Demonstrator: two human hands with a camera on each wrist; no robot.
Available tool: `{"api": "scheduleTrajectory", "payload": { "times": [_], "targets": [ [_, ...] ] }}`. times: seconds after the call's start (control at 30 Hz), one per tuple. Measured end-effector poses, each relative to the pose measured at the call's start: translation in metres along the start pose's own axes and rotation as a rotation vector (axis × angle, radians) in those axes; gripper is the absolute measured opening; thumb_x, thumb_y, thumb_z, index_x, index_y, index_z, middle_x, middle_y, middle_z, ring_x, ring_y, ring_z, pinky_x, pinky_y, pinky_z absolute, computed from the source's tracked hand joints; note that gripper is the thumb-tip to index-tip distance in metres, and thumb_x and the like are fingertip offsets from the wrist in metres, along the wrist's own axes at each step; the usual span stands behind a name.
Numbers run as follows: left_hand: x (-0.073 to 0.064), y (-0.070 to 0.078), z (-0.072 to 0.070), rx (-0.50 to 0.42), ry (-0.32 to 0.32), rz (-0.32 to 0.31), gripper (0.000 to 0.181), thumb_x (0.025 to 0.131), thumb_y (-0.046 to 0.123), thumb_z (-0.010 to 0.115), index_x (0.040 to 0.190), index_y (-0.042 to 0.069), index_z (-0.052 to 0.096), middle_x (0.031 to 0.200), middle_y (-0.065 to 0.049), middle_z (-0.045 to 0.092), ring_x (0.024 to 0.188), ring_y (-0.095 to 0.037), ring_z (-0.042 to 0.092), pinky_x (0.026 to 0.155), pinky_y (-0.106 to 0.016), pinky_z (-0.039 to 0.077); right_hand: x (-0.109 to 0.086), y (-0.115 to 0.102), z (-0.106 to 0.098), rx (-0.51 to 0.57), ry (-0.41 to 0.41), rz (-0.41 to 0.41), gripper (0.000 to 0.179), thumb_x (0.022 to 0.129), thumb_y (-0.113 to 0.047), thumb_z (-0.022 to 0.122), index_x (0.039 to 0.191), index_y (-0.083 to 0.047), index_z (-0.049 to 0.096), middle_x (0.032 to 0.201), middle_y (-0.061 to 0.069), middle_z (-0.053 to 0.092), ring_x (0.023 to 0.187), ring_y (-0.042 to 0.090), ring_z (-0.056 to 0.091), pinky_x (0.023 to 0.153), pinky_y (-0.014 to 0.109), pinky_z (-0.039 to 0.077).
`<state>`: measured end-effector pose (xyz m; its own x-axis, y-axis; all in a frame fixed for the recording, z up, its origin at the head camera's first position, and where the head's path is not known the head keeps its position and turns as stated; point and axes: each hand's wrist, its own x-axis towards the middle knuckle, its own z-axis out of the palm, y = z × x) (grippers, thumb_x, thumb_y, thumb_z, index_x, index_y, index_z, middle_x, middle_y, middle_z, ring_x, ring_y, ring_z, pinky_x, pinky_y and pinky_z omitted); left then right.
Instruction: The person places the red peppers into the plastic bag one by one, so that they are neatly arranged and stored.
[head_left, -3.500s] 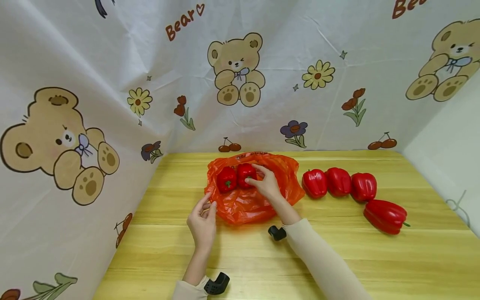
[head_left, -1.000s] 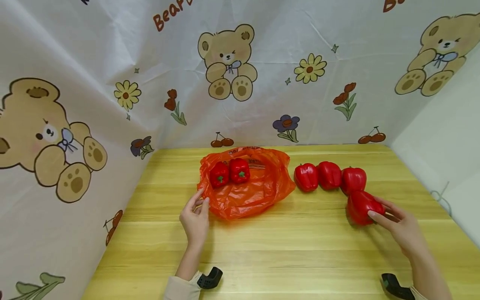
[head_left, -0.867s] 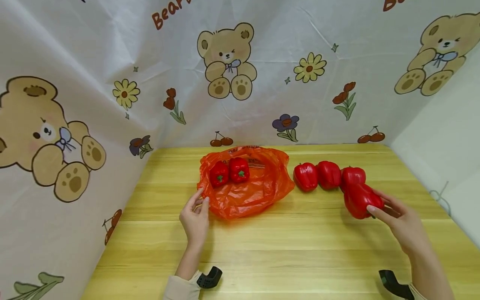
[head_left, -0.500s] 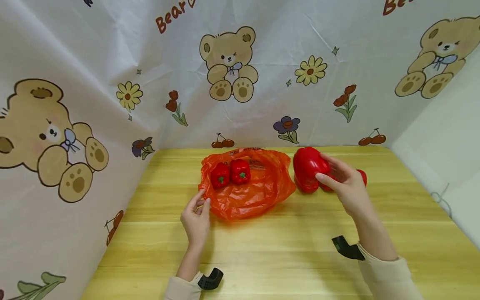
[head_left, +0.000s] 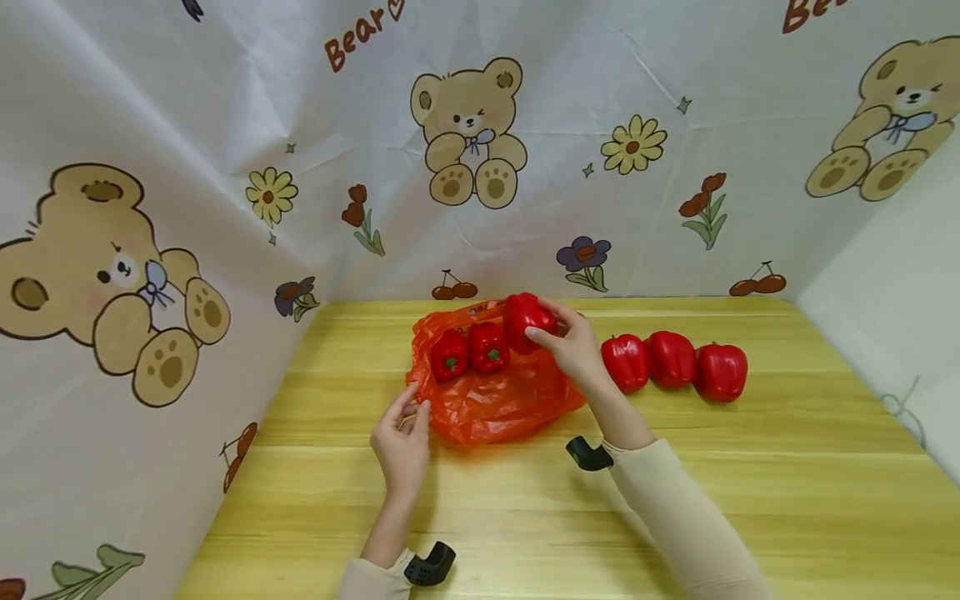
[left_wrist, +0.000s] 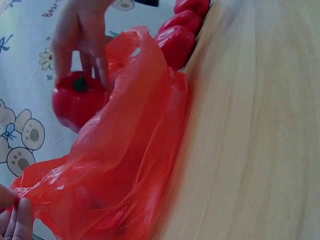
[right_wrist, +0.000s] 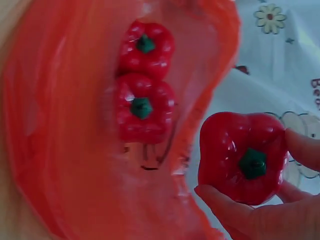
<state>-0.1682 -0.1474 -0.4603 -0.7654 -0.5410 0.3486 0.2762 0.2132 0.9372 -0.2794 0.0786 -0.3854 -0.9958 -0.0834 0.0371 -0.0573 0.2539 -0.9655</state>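
My right hand (head_left: 576,346) holds a red bell pepper (head_left: 523,321) above the right part of an orange plastic bag (head_left: 487,417). In the right wrist view the thumb and fingers grip that pepper (right_wrist: 235,150) around its sides, green stem toward the camera. Two more red bell peppers lie side by side inside the bag, the left one (head_left: 448,354) and the right one (head_left: 489,343), stems facing forward. At the bag's left edge my left hand (head_left: 401,437) pinches the film between thumb and fingers, as the left wrist view shows at the bag's rim (left_wrist: 37,187).
Right of the bag, three red bell peppers stand in a row: one (head_left: 626,363) close to the bag, a middle one (head_left: 671,358) and a right one (head_left: 722,372). Behind the wooden table (head_left: 480,517) hangs a white sheet (head_left: 330,125) printed with bears.
My right hand took a bell pepper from the right end of the group and carried it left, over the bag. My left hand has stayed at the bag's left edge.
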Motion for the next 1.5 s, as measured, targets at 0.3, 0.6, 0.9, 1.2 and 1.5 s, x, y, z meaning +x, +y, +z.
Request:
{"api": "scheduleTrajectory", "payload": {
  "times": [0.3,0.6,0.9,1.2,1.5],
  "targets": [
    [0.000,0.001,0.002,-0.005,-0.014,0.004,0.030,0.086,-0.003,0.070,0.116,0.002,0.072,0.109,-0.018,0.071,0.086,-0.021,0.065,0.069,-0.012,0.054,0.021,0.031,0.014,-0.195,0.070,0.092,0.058,0.092,-0.018,0.069,0.145,-0.014,0.047,0.150,0.015,0.044,0.134,0.039,0.042,0.112,0.053,0.036],
    [-0.002,0.002,0.003,-0.013,-0.023,0.004,0.030,0.086,-0.001,0.070,0.116,0.002,0.071,0.108,-0.017,0.071,0.085,-0.017,0.064,0.069,-0.010,0.053,0.030,0.047,0.023,-0.156,0.080,0.163,0.059,0.093,-0.014,0.067,0.147,-0.013,0.044,0.150,0.017,0.042,0.131,0.039,0.042,0.110,0.053,0.039],
    [-0.003,0.002,0.003,-0.019,-0.022,-0.012,0.031,0.086,-0.003,0.070,0.116,0.002,0.071,0.106,-0.017,0.072,0.086,-0.023,0.065,0.067,-0.010,0.052,0.037,0.058,0.030,-0.126,0.052,0.186,0.058,0.096,-0.012,0.061,0.149,-0.010,0.039,0.152,0.019,0.038,0.131,0.039,0.041,0.108,0.052,0.042],
    [-0.003,0.000,0.002,-0.004,-0.020,-0.008,0.030,0.086,-0.002,0.070,0.116,0.003,0.072,0.108,-0.016,0.072,0.087,-0.020,0.065,0.069,-0.012,0.054,0.028,0.054,0.032,-0.322,-0.019,0.075,0.066,0.099,-0.017,0.057,0.156,-0.009,0.023,0.155,0.024,0.030,0.137,0.043,0.035,0.113,0.056,0.033],
    [-0.002,-0.001,0.000,0.012,-0.014,-0.005,0.029,0.087,-0.001,0.070,0.116,0.004,0.072,0.101,-0.018,0.072,0.084,-0.021,0.065,0.067,-0.012,0.053,-0.029,0.022,0.010,-0.270,-0.045,-0.254,0.061,0.096,-0.015,0.062,0.150,-0.008,0.037,0.152,0.021,0.036,0.139,0.041,0.038,0.108,0.054,0.039]
  ]
}}
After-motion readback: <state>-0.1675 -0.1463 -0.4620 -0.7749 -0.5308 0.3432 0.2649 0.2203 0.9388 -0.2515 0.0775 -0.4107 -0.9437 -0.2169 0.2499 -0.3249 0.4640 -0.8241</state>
